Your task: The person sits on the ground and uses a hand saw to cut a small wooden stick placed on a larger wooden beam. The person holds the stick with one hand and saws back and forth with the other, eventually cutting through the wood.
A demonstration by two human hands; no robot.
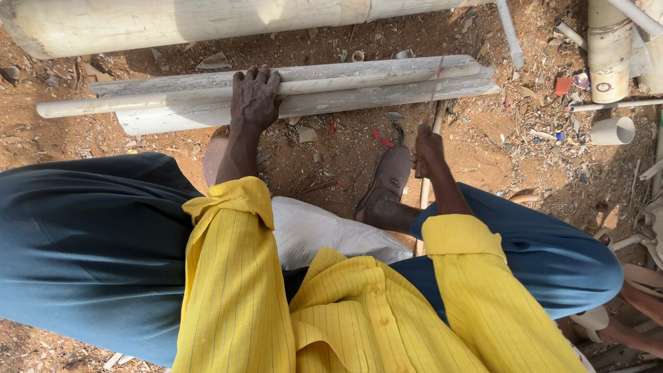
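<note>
Pale pipes (345,86) lengthwise left-to-right

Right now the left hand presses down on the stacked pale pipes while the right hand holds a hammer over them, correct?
Not quite. The left hand does press on the pale pipes, but the head view shows the right hand gripping a thin saw blade set across them, not a hammer.

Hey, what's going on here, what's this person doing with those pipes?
A person in a yellow shirt sits over a bundle of pale plastic pipes lying on littered dirt. The left hand presses down on the pipes. The right hand has its grip on a thin saw blade that crosses the pipes near their right end. One shoe rests just below them.
</note>
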